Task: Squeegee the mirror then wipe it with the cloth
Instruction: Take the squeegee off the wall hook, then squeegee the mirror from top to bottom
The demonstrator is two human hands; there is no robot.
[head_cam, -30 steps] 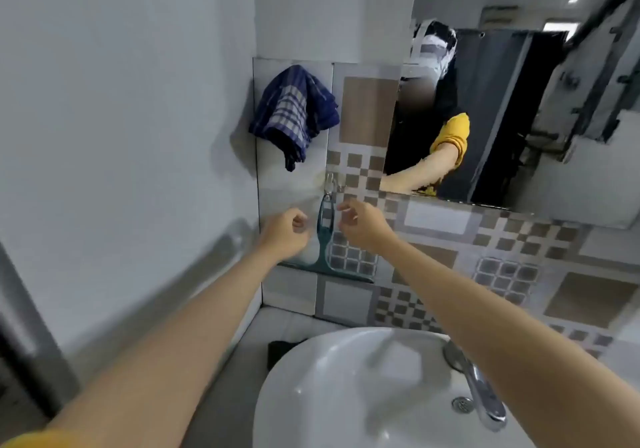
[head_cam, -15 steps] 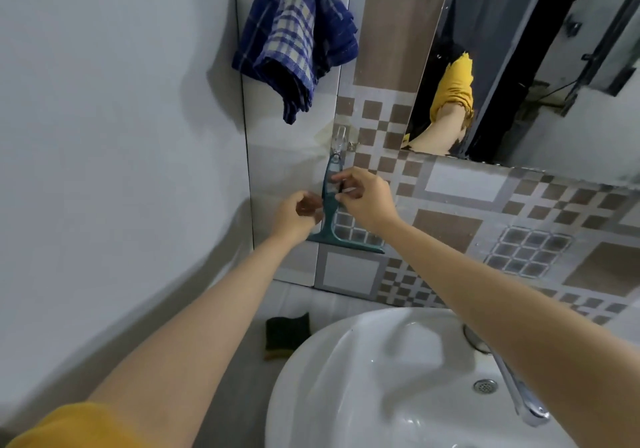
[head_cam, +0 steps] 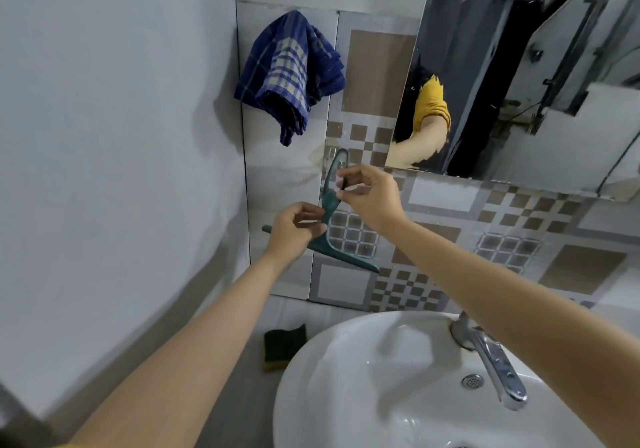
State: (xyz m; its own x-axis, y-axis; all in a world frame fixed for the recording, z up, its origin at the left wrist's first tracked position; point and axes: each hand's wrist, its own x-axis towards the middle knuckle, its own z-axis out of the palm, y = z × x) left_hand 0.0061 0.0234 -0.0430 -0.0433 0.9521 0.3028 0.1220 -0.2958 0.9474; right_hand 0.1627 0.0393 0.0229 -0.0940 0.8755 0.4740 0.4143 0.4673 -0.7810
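Note:
A teal squeegee (head_cam: 332, 257) hangs tilted against the tiled wall, its handle loop near a small wall hook. My right hand (head_cam: 372, 196) pinches the upper handle. My left hand (head_cam: 294, 231) grips the squeegee lower down, just above the blade. A blue checked cloth (head_cam: 289, 73) hangs on the wall above and to the left. The mirror (head_cam: 519, 76) is mounted at the upper right and reflects a yellow sleeve and an arm.
A white sink (head_cam: 398, 385) with a chrome tap (head_cam: 491, 364) sits below my arms. A green and yellow sponge (head_cam: 284, 345) lies on the grey counter left of the sink. A plain white wall closes off the left side.
Both hands have closed on the squeegee. Its blade has swung out and tilted, and the handle top has lifted beside the hook.

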